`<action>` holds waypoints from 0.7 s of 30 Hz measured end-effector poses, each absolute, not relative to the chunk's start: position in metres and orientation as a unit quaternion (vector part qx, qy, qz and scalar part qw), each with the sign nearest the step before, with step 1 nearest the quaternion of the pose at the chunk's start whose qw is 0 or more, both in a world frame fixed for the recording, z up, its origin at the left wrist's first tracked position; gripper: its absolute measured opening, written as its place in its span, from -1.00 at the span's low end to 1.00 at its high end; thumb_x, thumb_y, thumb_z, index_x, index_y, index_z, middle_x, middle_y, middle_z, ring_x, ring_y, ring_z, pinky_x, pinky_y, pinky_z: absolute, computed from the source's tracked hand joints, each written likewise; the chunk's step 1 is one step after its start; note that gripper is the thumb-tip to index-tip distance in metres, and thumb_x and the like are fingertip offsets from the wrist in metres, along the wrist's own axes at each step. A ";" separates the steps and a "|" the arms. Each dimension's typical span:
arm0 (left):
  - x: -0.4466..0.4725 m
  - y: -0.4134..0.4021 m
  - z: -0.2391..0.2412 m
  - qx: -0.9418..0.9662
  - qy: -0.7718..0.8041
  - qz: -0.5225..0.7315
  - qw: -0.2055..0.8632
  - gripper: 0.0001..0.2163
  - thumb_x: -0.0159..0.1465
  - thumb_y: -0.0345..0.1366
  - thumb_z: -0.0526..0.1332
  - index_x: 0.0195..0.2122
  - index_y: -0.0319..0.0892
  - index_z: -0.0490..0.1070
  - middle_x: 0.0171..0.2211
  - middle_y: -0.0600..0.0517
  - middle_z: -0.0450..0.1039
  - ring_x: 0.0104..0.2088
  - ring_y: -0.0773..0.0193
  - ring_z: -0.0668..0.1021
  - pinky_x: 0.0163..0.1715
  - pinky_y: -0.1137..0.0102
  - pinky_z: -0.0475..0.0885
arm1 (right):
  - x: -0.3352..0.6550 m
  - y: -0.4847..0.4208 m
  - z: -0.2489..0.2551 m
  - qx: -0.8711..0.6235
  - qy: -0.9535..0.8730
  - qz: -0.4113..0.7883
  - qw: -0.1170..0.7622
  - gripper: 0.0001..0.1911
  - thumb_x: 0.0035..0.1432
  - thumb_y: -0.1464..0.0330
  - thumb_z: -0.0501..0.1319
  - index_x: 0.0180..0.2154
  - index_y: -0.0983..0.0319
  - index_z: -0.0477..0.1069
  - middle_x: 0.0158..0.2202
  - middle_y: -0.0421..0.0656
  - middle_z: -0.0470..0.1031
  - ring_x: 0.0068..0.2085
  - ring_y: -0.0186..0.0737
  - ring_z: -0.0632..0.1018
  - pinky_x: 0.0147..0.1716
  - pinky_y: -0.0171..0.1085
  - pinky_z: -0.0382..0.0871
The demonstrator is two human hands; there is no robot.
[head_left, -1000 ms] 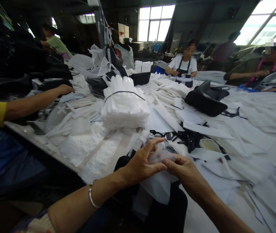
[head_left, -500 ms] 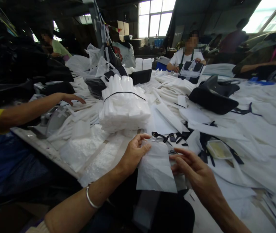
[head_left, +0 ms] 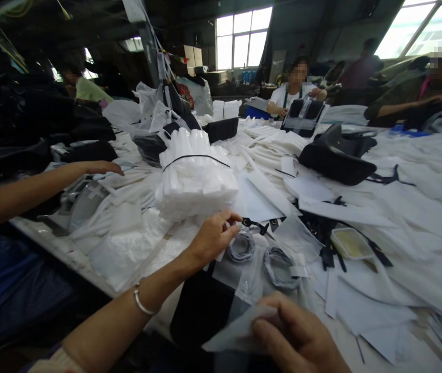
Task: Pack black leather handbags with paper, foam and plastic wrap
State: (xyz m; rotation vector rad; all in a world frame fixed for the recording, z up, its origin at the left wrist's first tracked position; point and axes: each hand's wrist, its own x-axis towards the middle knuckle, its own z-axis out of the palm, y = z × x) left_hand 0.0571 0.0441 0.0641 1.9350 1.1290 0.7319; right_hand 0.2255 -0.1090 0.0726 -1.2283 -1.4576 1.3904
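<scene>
We're pinching a translucent sheet [head_left: 231,331] in our right hand [head_left: 298,331], near, over the black piece [head_left: 201,305] — our left hand [head_left: 215,235] is curving beside the left grey coil [head_left: 241,257], its grip unclear. Slackening fingertips could be dropping that sheet.

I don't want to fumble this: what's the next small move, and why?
Perhaps bring the left hand to the free corner of the translucent sheet: only the right hand pinches it, while the left is near a grey coil.
</scene>
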 end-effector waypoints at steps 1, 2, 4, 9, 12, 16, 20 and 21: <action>0.062 0.057 0.066 0.794 0.425 0.274 0.336 -0.81 0.28 -0.28 0.17 -0.10 -0.16 0.46 -0.26 0.04 0.48 -0.36 0.32 0.48 -0.29 0.44 0.37 | 0.223 -0.110 0.068 -0.520 -0.492 0.577 0.394 -0.78 0.13 0.14 0.29 -0.41 0.14 0.43 -0.50 -0.23 0.55 -0.48 -0.25 0.53 -0.49 -0.35 0.37; 0.068 0.070 0.067 0.830 0.400 0.247 0.300 -0.80 0.27 -0.31 0.18 -0.10 -0.16 0.48 -0.20 0.01 0.49 -0.30 0.28 0.49 -0.21 0.42 0.37 | 0.220 -0.109 0.065 -0.537 -0.420 0.607 0.407 -0.70 0.07 0.10 0.33 -0.45 0.17 0.37 -0.54 -0.26 0.50 -0.51 -0.29 0.48 -0.52 -0.38 0.32; 0.086 0.094 0.068 0.893 0.350 0.148 0.241 -0.72 0.22 -0.35 0.21 -0.03 -0.16 0.48 -0.06 -0.06 0.48 -0.13 0.19 0.49 -0.05 0.37 0.33 | 0.218 -0.105 0.059 -0.520 -0.317 0.665 0.432 -0.63 -0.06 0.09 0.42 -0.43 0.19 0.36 -0.52 -0.28 0.50 -0.49 -0.31 0.48 -0.48 -0.38 0.32; 0.128 0.133 0.063 0.926 0.304 -0.084 0.206 -0.73 0.05 -0.30 0.35 -0.18 -0.13 0.57 -0.22 -0.07 0.56 -0.17 0.08 0.50 -0.13 0.32 0.34 | 0.225 -0.094 0.059 -0.426 -0.223 0.752 0.451 -0.55 -0.09 0.11 0.45 -0.20 0.24 0.55 -0.35 -0.13 0.61 -0.32 -0.15 0.60 -0.19 -0.20 0.44; 0.138 0.146 0.061 0.919 0.285 -0.145 0.230 -0.85 -0.01 -0.28 0.39 -0.38 -0.15 0.58 -0.46 0.01 0.53 -0.42 0.21 0.47 -0.35 0.40 0.32 | 0.235 -0.088 0.066 -0.408 -0.210 0.760 0.461 -0.62 0.01 0.12 0.40 -0.25 0.30 0.59 -0.36 -0.08 0.62 -0.33 -0.15 0.61 -0.21 -0.21 0.46; 0.144 0.157 0.076 0.912 0.267 -0.180 0.254 -0.91 0.05 -0.29 0.35 -0.44 -0.18 0.54 -0.56 0.09 0.47 -0.53 0.33 0.39 -0.46 0.46 0.25 | 0.244 -0.068 0.081 -0.412 -0.147 0.726 0.530 -0.77 0.11 0.28 0.34 -0.24 0.32 0.57 -0.32 -0.06 0.63 -0.32 -0.17 0.62 -0.25 -0.24 0.51; 0.156 0.159 0.109 0.894 0.270 -0.231 0.272 -0.94 0.06 -0.33 0.32 -0.47 -0.21 0.54 -0.62 0.10 0.44 -0.59 0.35 0.39 -0.51 0.46 0.28 | 0.240 -0.039 0.083 -0.412 -0.068 0.706 0.572 -0.84 0.23 0.49 0.16 -0.19 0.36 0.50 -0.36 -0.04 0.63 -0.34 -0.17 0.63 -0.28 -0.23 0.55; 0.160 0.158 0.117 0.888 0.273 -0.249 0.274 -0.96 0.05 -0.37 0.31 -0.48 -0.21 0.54 -0.62 0.09 0.45 -0.60 0.35 0.40 -0.51 0.45 0.30 | 0.238 -0.033 0.081 -0.415 -0.049 0.709 0.567 -0.81 0.25 0.51 0.11 -0.16 0.38 0.47 -0.39 -0.04 0.62 -0.36 -0.16 0.64 -0.29 -0.22 0.56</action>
